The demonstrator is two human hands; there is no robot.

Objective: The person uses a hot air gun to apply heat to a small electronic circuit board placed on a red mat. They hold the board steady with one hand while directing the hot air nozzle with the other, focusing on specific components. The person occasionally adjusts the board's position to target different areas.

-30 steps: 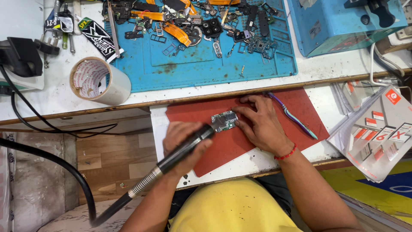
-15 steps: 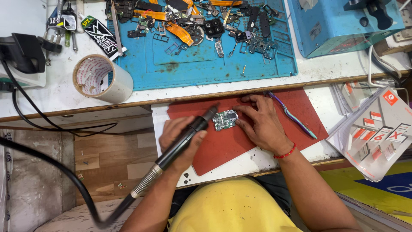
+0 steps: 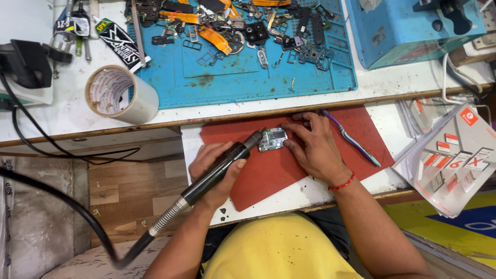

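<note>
1. Overhead, head cam: a small circuit board [image 3: 272, 139] lies flat on a red mat [image 3: 268, 178], w/ the mat on the near part of the worktop [image 3: 310, 192], just below its raised wooden edge.
2. Right hand [image 3: 312, 150] is spread palm-down, fingertips pressing the board's right edge to pin it; not closed round anything.
3. Left hand [image 3: 214, 170] is wrapped shut around a black hot-air handpiece [image 3: 222, 168]; its metal nozzle sits at the board's left edge, touching or just off it — can't tell from this angle. Hose [image 3: 62, 206] trails down-left off the worktop.
4. Handling, my read: board is light, thin, stiff but fragile; prob. slides easily on the mat, hence the pinning. Best held by bare edges/corners, not on the components; likely hot near the nozzle, so keep fingers to the far side.
5. Handpiece: rigid, moderate weight, hose drags on it; grip mid-barrel as now, clear of the metal tip.
6. Nearby: purple-green toothbrush [image 3: 351, 137] on the mat beside the right hand; tape roll [image 3: 121, 95] and blue mat [image 3: 248, 77] w/ phone parts further back.
</note>
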